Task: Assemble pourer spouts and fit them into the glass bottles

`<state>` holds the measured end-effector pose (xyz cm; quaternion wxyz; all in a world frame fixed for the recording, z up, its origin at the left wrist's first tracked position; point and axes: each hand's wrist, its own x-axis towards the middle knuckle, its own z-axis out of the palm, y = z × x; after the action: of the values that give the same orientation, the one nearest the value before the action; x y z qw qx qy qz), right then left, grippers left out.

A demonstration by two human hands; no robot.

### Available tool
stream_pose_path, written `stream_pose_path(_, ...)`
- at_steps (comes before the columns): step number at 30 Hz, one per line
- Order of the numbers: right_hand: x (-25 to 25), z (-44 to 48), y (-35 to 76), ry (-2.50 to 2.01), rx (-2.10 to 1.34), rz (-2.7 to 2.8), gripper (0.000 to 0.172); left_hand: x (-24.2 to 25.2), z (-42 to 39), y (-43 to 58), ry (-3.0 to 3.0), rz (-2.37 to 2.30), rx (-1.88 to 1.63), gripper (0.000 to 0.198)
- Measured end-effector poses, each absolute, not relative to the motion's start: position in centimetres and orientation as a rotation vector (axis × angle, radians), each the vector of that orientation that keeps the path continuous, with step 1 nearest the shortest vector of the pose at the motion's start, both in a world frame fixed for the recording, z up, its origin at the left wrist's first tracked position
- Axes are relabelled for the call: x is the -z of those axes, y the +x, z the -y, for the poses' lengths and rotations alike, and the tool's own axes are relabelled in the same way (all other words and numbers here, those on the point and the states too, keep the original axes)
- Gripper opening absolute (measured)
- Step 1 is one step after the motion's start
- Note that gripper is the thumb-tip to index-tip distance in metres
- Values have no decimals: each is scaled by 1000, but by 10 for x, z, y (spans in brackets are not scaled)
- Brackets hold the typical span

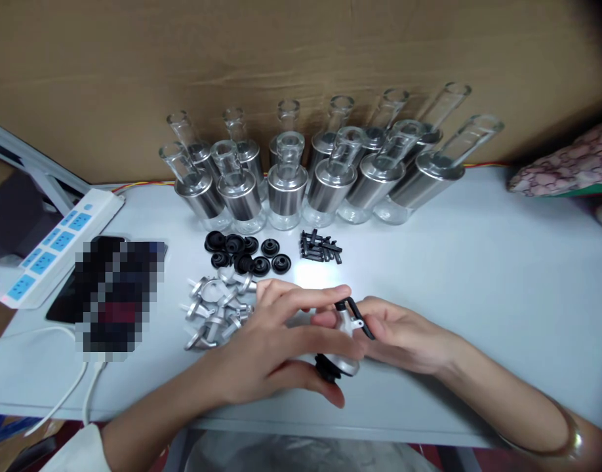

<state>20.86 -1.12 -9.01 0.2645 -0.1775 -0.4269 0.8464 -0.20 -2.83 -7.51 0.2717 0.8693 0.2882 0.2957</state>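
Between both hands, above the front of the table, is a silver bottle pourer (347, 324) with a black rubber stopper (327, 368) at its lower end. A black lever (361, 318) sits against its small side lug at the top. My left hand (286, 337) wraps round the pourer's body, thumb below near the stopper and a finger at the top. My right hand (399, 334) pinches the black lever between thumb and fingers. Left of the hands lies a pile of silver pourer bodies (215, 318). Behind it are several black rubber stoppers (270, 247) and a heap of small black levers (321, 248).
Two rows of glass bottles with steel bands (287, 190) stand at the back against a cardboard wall (261, 52). On the left lie a white power strip (60, 246), a partly blurred dark device (65, 298) and white cables (87, 387). A patterned cloth item (566, 160) sits at far right.
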Motion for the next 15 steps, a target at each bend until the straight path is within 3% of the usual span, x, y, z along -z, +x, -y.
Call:
stream_pose_path(5,86,8,212,-439,-2309,1222,27,74,29,-2,2237,-728,-878,28)
stream_pose_path(15,100,7,216,-418,-2356,1171,29,63,25,1,2249,-676,-694,33)
